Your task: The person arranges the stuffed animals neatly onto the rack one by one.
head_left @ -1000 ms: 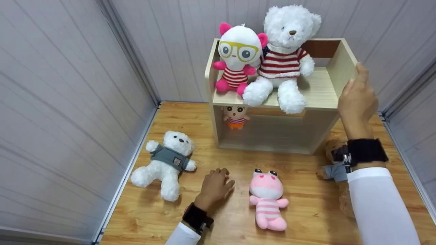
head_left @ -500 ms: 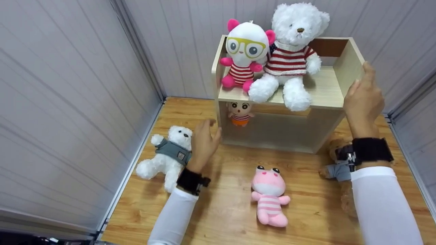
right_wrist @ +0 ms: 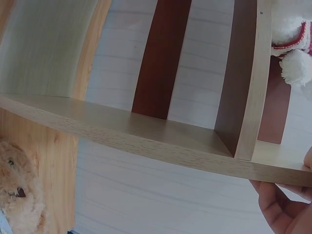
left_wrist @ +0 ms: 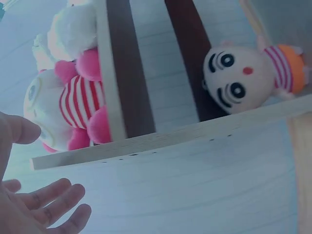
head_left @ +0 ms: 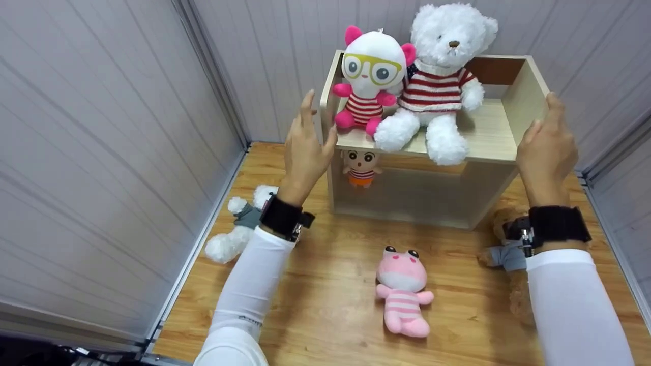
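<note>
A small wooden shelf (head_left: 498, 127) stands against the back wall. My right hand (head_left: 548, 152) grips its right side panel, thumb inside and fingers outside. My left hand (head_left: 307, 152) is raised beside the left panel; in the left wrist view its fingers (left_wrist: 53, 200) are spread apart from the wood. On the upper level sit a pink-and-white plush toy (head_left: 366, 76) with yellow glasses and a white teddy bear (head_left: 435, 91) in a striped sweater. Below, at the left, a small doll (head_left: 361, 168) in orange shorts stands in the lower compartment.
A pink frog plush (head_left: 402, 290) lies on the wooden floor in front. Behind my left forearm is a white bear (head_left: 229, 246) in a grey-green top, partly hidden. A brown bear (right_wrist: 22, 190) lies right of the shelf. Panelled walls (head_left: 127, 127) enclose the sides.
My left hand has risen from the floor, past the white bear, to the shelf's upper left side. My right hand keeps its grip on the panel. The head view has shifted slightly.
</note>
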`<state>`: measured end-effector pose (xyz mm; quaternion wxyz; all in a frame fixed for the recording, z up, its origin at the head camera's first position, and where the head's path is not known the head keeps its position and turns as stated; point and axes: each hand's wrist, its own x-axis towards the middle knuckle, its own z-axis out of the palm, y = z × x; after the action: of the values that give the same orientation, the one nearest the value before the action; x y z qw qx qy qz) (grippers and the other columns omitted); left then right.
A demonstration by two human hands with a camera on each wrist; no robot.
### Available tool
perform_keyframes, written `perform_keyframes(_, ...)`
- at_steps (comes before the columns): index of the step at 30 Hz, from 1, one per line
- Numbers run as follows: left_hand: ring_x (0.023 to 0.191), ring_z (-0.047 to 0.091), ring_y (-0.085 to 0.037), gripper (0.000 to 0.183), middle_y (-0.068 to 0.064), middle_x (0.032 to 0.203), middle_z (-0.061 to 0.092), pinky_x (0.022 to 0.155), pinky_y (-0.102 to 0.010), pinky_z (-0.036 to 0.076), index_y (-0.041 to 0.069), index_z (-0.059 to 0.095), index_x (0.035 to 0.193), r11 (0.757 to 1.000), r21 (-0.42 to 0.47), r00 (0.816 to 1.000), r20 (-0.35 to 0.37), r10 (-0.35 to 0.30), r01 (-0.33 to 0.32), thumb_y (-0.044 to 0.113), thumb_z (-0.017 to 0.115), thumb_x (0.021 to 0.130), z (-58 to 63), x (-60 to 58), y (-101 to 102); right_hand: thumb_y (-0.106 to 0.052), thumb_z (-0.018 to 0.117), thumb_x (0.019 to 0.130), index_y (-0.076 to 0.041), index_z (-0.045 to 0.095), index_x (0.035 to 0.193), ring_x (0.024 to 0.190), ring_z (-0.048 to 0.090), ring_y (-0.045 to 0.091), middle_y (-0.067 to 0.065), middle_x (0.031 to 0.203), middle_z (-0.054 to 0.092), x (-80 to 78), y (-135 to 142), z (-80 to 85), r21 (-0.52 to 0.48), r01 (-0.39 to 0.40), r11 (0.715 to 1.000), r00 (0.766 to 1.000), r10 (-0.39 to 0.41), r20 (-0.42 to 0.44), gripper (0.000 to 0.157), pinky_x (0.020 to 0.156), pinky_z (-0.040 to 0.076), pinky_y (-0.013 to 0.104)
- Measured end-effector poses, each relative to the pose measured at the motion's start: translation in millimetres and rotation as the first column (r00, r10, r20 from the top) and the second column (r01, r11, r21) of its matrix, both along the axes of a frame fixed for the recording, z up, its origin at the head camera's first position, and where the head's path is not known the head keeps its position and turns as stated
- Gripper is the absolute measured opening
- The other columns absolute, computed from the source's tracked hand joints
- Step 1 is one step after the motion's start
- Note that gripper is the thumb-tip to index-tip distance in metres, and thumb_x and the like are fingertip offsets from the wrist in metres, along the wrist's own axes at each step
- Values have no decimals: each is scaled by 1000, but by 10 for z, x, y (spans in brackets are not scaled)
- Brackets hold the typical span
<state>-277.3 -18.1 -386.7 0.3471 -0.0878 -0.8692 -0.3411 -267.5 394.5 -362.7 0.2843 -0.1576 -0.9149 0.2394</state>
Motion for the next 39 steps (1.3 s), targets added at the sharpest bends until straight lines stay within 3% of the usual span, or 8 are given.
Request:
perform_keyframes(4,93,61,-25,73,-11,114,65,80,-44,52,17,31,158,999,-32,999,-30,-39,38,25,68,95,144,-105,36,-31,33,109,-28,26,160,82,54,44,32,109,61,-2,6,21,-1,1,1000,1000,-1,14,52,63,34,46)
perform_keyframes(7,83,57,-24,70,-10,105,62,74,-43,51,22,30,159,997,-57,998,24,-49,50,27,64,98,229,-195,31,-31,33,109,-29,26,160,81,53,42,31,111,61,-2,-3,35,-6,1,1000,1000,0,20,52,62,33,42)
perform_keyframes(11,87,65,-28,60,-10,107,66,76,-44,54,29,33,157,993,-112,995,102,-22,33,27,58,102,268,-318,17,-31,32,109,-29,25,161,82,53,42,31,111,61,0,-31,44,-4,-2,1000,1000,2,21,52,62,33,43)
perform_keyframes(16,96,70,-31,44,-11,111,71,80,-45,57,28,44,148,989,-144,995,98,29,-15,22,52,105,181,-450,66,-32,31,109,-30,24,161,80,52,41,29,103,59,13,-43,62,-4,7,1000,999,-7,33,52,62,32,43)
perform_keyframes(24,82,71,-29,44,-10,91,73,73,-43,57,29,49,147,993,-81,996,10,86,-85,24,56,104,92,-490,162,-33,32,109,-31,22,160,70,45,33,16,83,47,34,3,34,6,15,1000,1000,-15,18,52,59,31,41)
perform_keyframes(29,73,66,-28,42,-12,79,68,66,-43,54,28,51,147,994,-15,991,-78,107,-108,28,55,104,-49,-532,226,-32,32,108,-33,18,160,63,40,29,11,76,41,63,56,-36,14,22,1000,1000,-22,16,54,55,31,40)
perform_keyframes(36,68,59,-24,36,-10,74,61,61,-40,51,28,53,140,982,85,970,-167,180,-167,31,55,105,-270,-608,250,-29,35,107,-35,12,160,70,51,38,25,88,54,90,39,-137,-6,-37,999,999,37,24,58,56,35,43)
perform_keyframes(39,70,59,-24,35,-10,77,62,61,-40,51,28,50,140,983,91,970,-175,171,-157,30,55,105,-314,-632,255,-26,36,107,-34,9,161,74,54,44,32,95,57,140,42,-187,-1,-71,997,997,71,13,61,56,37,45)
